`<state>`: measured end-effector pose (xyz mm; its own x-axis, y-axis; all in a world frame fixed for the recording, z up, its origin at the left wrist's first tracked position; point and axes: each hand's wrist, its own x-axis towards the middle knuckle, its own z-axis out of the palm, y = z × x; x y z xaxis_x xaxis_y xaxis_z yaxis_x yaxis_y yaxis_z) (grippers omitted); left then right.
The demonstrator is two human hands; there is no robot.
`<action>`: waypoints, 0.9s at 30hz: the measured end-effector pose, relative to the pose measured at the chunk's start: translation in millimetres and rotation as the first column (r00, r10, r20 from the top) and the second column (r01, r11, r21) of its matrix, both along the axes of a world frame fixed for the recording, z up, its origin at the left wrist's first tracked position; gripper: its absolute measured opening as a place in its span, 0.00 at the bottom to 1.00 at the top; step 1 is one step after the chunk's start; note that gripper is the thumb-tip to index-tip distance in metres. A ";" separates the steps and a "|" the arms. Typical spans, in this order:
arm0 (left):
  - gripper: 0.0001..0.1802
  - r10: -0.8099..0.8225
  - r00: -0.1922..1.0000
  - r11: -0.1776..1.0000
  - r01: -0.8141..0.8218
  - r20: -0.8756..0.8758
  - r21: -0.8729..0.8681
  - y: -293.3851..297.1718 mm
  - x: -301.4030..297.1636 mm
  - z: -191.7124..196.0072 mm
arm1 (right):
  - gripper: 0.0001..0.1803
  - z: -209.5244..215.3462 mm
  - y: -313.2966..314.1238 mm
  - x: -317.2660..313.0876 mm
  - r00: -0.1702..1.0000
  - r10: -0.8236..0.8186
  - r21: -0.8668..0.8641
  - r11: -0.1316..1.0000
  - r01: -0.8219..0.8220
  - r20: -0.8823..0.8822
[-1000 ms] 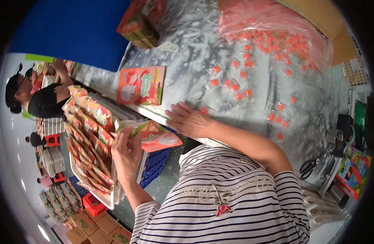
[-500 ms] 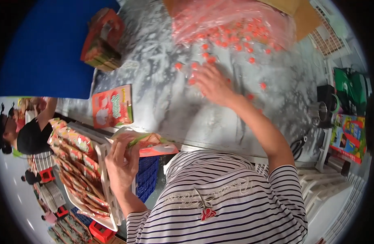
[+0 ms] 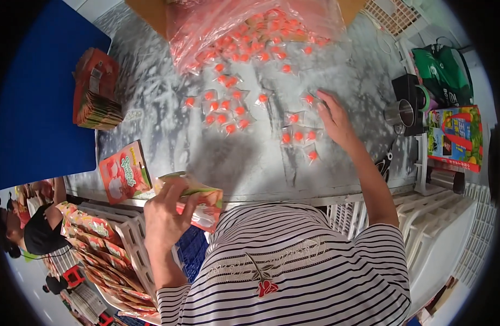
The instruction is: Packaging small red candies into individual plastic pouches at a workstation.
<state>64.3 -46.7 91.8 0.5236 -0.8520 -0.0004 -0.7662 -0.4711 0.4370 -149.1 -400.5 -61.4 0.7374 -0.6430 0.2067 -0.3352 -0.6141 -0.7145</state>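
In my left hand (image 3: 167,217) I pinch a red and green printed pouch (image 3: 203,205) over the table's near edge; its top looks parted. My right hand (image 3: 336,124) is over the table on the right, fingers stretched out. Its fingertips are beside a small red candy (image 3: 308,99) in a clear wrapper, perhaps touching it. Below that lies a small group of wrapped candies (image 3: 298,136). Several more wrapped candies (image 3: 225,104) form a cluster farther left. A flat red pouch (image 3: 125,173) lies on the table left of the one I hold.
Loose candies spill from a large pink plastic bag (image 3: 206,27) in a cardboard box at the back. A stack of pouches (image 3: 96,89) stands by a blue panel (image 3: 38,103). Filled pouches crowd a white crate (image 3: 131,231) at lower left. A metal cup (image 3: 399,113) and scissors are at right.
My right hand has moved right, away from the left cluster, and a small candy group now lies near it. The held pouch has tilted more upright. The whole view has shifted.
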 end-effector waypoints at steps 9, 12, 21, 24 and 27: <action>0.12 -0.009 0.998 1.000 0.008 -0.063 -0.011 3.7 -10.7 -11.2 | 0.20 0.4 19.5 5.0 0.979 0.202 0.133 0.971 -0.199 -0.010; 0.10 0.072 0.993 0.995 -0.078 -0.091 -0.065 12.7 -8.0 -10.8 | 0.22 5.3 25.9 -22.2 0.996 0.038 0.226 0.973 -0.054 0.075; 0.11 0.087 0.990 0.996 -0.090 -0.108 -0.017 8.3 -6.8 -16.3 | 0.23 7.3 62.4 -37.3 0.993 0.077 -0.159 0.983 -0.090 -0.084; 0.10 0.033 0.998 0.998 -0.036 -0.057 -0.050 9.0 -8.1 -22.7 | 0.20 7.1 67.9 -30.4 0.985 0.060 -0.154 0.984 -0.085 -0.161; 0.11 0.052 0.996 0.996 -0.057 -0.075 -0.066 9.0 -9.1 -22.1 | 0.18 -0.6 65.8 -30.8 0.988 -0.006 -0.143 0.990 -0.016 -0.156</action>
